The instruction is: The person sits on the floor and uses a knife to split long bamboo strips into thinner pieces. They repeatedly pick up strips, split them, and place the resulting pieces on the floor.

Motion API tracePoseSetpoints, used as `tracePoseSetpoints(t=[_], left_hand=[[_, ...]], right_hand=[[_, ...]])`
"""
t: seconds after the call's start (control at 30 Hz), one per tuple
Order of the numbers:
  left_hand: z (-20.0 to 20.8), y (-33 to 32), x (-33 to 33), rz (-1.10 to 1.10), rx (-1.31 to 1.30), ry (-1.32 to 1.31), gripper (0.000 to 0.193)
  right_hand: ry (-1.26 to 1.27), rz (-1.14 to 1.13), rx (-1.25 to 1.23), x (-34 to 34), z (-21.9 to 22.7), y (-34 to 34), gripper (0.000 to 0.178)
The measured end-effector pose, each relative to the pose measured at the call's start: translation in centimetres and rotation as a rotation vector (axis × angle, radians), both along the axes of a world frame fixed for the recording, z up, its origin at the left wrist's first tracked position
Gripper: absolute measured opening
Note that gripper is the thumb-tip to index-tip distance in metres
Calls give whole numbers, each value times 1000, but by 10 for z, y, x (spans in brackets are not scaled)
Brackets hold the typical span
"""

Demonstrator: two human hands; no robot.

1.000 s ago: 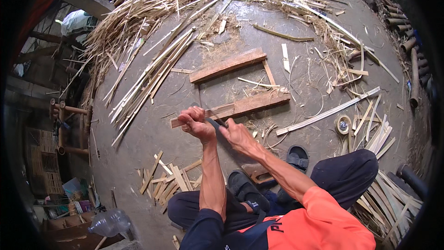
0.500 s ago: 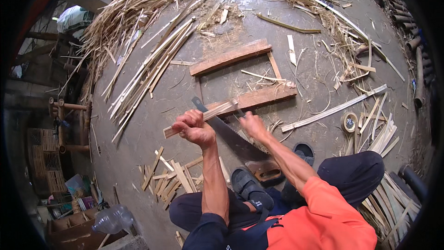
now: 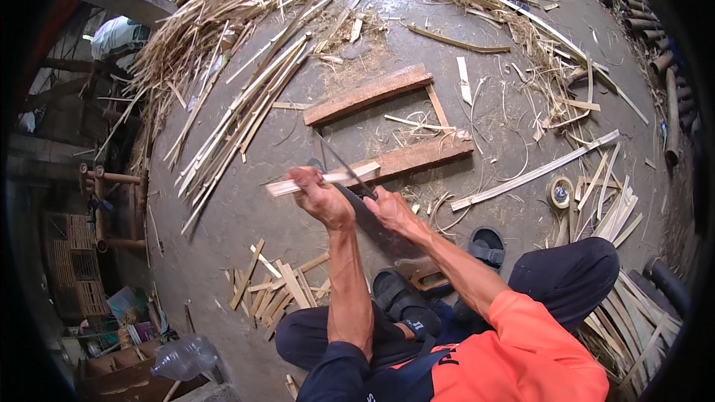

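My left hand (image 3: 325, 199) is closed round a short pale bamboo strip (image 3: 360, 173), which slants up to the right past my fingers. My right hand (image 3: 393, 212) grips a knife (image 3: 344, 161) by its handle. Its narrow dark blade points up and left, crossing the strip just right of my left hand. Below both hands lies a hand saw (image 3: 378, 229), its wooden handle near my sandals and part of its blade hidden by my arms. Beyond my hands, a low wooden frame (image 3: 424, 155) of two thick reddish beams rests on the floor.
Long split strips (image 3: 246, 112) lie at the left, beside a heap of shavings (image 3: 201, 37). Short bamboo pieces (image 3: 279, 286) are scattered near my left knee. A tape roll (image 3: 560, 192) and more strips (image 3: 622, 212) lie at the right. A clear plastic jug (image 3: 185, 357) stands lower left.
My right hand has moved slightly down and left, and the knife blade now shows long across the strip. My left hand has shifted a little up and right and turned with the strip.
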State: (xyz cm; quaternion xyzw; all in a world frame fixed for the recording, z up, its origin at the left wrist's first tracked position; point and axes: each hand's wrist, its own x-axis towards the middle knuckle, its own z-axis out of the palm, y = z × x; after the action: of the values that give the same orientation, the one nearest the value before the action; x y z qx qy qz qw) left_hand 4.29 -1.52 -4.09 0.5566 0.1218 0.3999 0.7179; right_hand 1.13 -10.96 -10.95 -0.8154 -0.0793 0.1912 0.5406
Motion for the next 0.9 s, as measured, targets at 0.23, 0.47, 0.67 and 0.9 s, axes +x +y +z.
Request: tracePoseSetpoints(t=[0.23, 0.47, 0.67, 0.9], left_hand=[[2, 3, -2, -30, -66, -80, 41], [2, 8, -1, -29, -23, -85, 42], [0, 6, -4, -70, -73, -103, 40], [-8, 5, 0, -36, -51, -194, 41]], right_hand=[[44, -10, -124, 9, -33, -14, 30], [-10, 21, -185, 13, -56, -18, 35], [47, -3, -283, 11, -92, -33, 38], [18, 77, 79, 9, 13, -10, 41]])
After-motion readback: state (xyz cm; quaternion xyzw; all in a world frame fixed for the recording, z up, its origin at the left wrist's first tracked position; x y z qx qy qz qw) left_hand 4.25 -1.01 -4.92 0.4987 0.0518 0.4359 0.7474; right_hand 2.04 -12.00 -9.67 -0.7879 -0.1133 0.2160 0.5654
